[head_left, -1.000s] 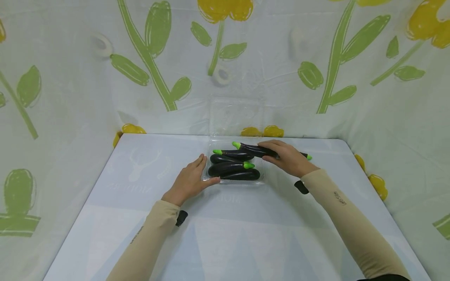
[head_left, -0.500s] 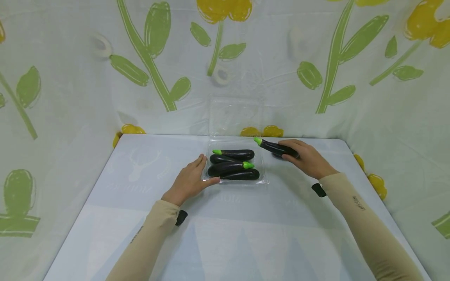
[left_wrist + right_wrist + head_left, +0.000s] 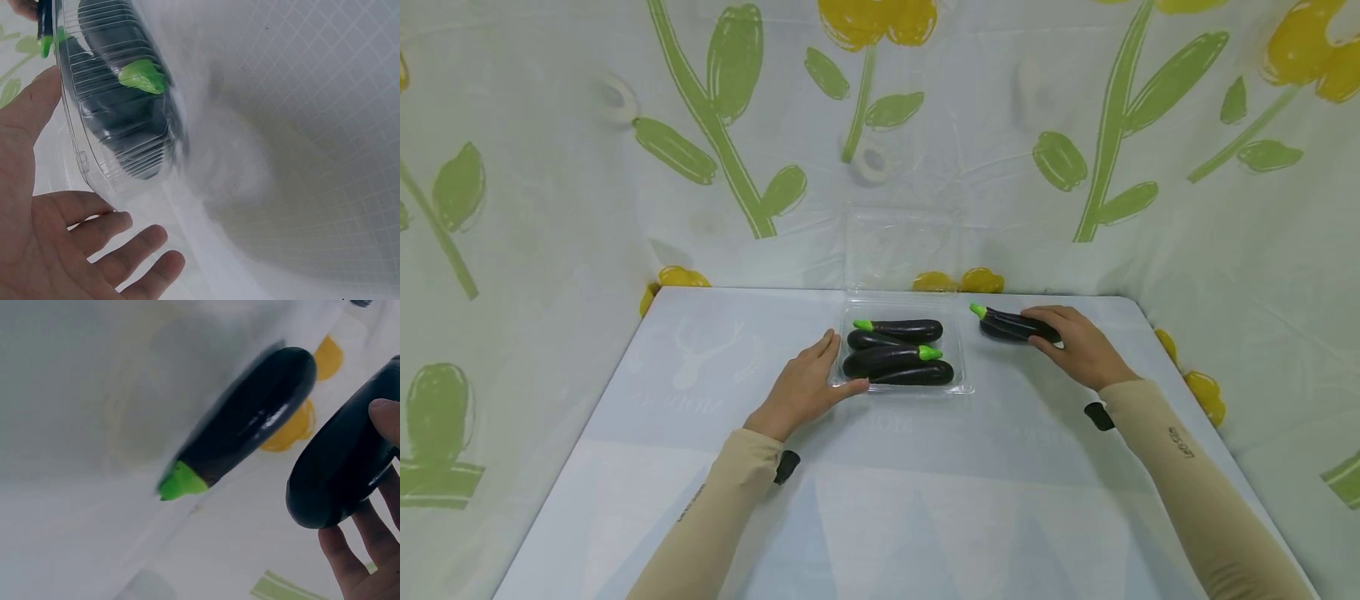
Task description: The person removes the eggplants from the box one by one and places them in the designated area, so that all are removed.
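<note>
Floral cloth [image 3: 977, 125] backs the counter [image 3: 880, 492]; mid-frame, the spread left hand [image 3: 801, 387] touches a clear box [image 3: 904, 309]; right of centre, the right hand [image 3: 1075, 346] grips an eggplant [image 3: 344, 469].

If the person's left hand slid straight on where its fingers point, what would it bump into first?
Probably the clear box, whose side is right beside the left hand; whether the fingertips touch it is hard to tell.
</note>
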Demonstrator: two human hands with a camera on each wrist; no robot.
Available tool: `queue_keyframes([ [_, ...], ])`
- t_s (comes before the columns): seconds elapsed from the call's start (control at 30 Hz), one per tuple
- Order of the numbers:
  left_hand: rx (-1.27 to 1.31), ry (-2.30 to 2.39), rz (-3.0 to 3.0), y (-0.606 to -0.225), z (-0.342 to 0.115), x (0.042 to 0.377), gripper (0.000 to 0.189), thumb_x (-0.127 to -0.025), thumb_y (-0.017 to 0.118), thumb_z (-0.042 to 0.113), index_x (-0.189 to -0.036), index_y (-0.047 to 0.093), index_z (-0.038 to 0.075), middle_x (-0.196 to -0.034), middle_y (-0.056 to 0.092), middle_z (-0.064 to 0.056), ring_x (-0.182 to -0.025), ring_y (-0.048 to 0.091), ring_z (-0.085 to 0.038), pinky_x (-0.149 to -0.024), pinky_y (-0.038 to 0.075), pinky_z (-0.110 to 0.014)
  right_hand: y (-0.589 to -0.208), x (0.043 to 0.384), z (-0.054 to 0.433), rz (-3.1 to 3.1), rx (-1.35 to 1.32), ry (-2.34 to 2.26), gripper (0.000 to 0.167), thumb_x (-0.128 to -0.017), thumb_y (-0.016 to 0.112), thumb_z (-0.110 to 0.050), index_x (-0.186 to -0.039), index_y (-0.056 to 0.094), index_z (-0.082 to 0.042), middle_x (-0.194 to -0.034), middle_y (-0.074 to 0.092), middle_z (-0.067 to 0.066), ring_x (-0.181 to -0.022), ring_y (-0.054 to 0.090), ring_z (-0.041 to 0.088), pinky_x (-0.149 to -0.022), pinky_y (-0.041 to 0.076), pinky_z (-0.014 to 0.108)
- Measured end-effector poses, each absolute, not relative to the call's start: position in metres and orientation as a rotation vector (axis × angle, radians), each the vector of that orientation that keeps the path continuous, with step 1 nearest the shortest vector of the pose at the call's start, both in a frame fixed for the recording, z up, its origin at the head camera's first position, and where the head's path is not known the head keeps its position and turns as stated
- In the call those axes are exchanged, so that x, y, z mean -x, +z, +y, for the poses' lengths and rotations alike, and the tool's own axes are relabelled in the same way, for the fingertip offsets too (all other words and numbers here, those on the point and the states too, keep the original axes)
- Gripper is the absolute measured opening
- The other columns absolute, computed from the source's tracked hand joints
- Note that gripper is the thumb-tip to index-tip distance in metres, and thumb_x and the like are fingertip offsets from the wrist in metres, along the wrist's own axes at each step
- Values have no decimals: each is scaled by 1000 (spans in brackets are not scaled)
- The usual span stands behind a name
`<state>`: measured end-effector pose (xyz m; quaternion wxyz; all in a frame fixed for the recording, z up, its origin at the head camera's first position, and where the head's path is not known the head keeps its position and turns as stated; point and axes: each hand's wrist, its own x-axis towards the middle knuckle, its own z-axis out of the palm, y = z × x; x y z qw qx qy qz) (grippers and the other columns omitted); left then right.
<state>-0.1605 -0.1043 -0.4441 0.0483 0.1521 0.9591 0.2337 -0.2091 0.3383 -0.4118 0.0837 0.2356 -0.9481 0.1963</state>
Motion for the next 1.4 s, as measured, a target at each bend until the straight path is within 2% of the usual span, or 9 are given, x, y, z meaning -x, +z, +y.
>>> queue_keyframes([
  [0.57,-487,719,2925,-444,-105,162,102,-91,63,66,-157,26,-3,-165,20,-19,-148,30,-39,-119,30,-52,-441,208,358,-2943,-666,498,47,-93,73,-6,-138,59,-12,-138,58,21,-128,51,44,-103,43,63],
  [0.87,-479,681,2930,-443,-106,161,104,-90,61,69,-157,27,-3,-165,21,-19,-148,31,-39,-119,31,-50,-450,212,362,-2975,-654,485,47,-94,73,-6,-138,59,-14,-139,57,23,-129,51,45,-103,43,63],
  [1.4,-466,725,2924,-442,-105,159,101,-91,66,62,-157,27,-3,-165,21,-19,-148,30,-39,-118,30,-52,-459,214,364,-2943,-673,469,44,-91,75,-4,-132,63,-11,-135,59,24,-125,53,45,-102,45,62],
])
